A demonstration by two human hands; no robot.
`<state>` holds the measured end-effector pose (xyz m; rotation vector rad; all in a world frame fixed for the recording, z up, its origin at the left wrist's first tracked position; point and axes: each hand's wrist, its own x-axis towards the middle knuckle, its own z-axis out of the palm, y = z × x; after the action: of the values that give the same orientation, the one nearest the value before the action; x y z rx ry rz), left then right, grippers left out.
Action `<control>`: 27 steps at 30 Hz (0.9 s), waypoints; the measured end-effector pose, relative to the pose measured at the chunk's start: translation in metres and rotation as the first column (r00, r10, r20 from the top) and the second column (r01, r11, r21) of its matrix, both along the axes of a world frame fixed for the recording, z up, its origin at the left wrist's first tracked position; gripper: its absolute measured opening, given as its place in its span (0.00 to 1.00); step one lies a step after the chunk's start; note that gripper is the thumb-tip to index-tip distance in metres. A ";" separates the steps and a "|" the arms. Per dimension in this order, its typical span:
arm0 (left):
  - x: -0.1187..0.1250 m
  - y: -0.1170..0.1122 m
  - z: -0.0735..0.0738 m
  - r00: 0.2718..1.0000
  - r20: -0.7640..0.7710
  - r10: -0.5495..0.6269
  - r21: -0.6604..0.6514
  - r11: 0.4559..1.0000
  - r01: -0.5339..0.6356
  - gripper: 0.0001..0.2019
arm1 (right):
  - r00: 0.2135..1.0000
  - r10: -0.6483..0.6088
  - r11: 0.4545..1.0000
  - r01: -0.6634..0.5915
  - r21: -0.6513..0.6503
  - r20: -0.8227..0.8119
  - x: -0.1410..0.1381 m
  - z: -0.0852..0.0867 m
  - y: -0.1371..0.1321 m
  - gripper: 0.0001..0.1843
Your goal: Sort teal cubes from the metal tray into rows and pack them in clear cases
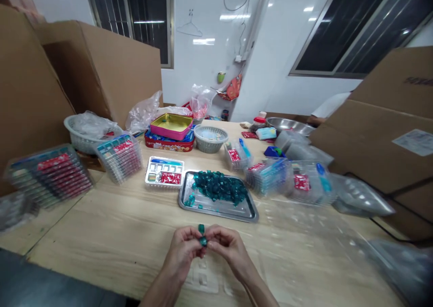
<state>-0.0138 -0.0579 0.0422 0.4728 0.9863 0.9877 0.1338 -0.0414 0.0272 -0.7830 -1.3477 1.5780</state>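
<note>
My left hand (182, 250) and my right hand (230, 248) meet low in the middle of the view, fingertips pinched together. Between them is a small glossy teal-green piece (203, 241); a second green bit (201, 229) sticks up just above it. Whether the two are joined, I cannot tell. Beyond my hands lies a metal tray (216, 212) bearing a heap of teal-green pieces (219, 187). A clear plastic tray (203, 280) rests on the table below my hands, partly covered by them. Left of the metal tray is a filled compartment tray (164, 172) with a blue pen-like item and a red packet.
Stacks of filled clear trays (120, 158) stand at the left, with more packed trays (267, 176) at the right. A pink tin (172, 126) and a grey basket (210, 139) sit behind. Cardboard boxes (379, 126) flank both sides. Someone's sleeve (333, 106) shows at back right.
</note>
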 end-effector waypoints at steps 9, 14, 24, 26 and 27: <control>-0.005 -0.006 0.012 0.992 0.037 -0.118 -0.030 0.992 0.119 0.19 | 0.960 -0.005 0.935 -0.095 0.341 0.281 0.001 0.025 -0.006 0.09; -0.002 -0.011 0.007 0.992 -0.014 -0.125 0.047 0.991 0.126 0.20 | 0.947 -0.051 0.936 -0.065 0.347 0.316 0.001 0.021 -0.012 0.09; 0.000 -0.014 0.004 0.942 -0.262 -0.209 0.149 0.956 0.254 0.19 | 0.914 -0.045 0.910 -0.130 0.395 0.403 0.004 0.023 -0.016 0.10; -0.003 -0.014 0.002 0.928 -0.299 -0.220 0.146 0.951 0.272 0.17 | 0.922 -0.022 0.946 -0.107 0.308 0.388 0.005 0.019 -0.014 0.12; -0.004 -0.013 0.001 0.914 -0.346 -0.212 0.150 0.949 0.277 0.15 | 0.926 -0.023 0.963 -0.081 0.258 0.377 0.007 0.015 -0.012 0.13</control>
<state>-0.0175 -0.0712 0.0427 0.9277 1.0955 0.7938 0.1406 -0.0536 0.0420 -0.9290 -1.8163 1.2653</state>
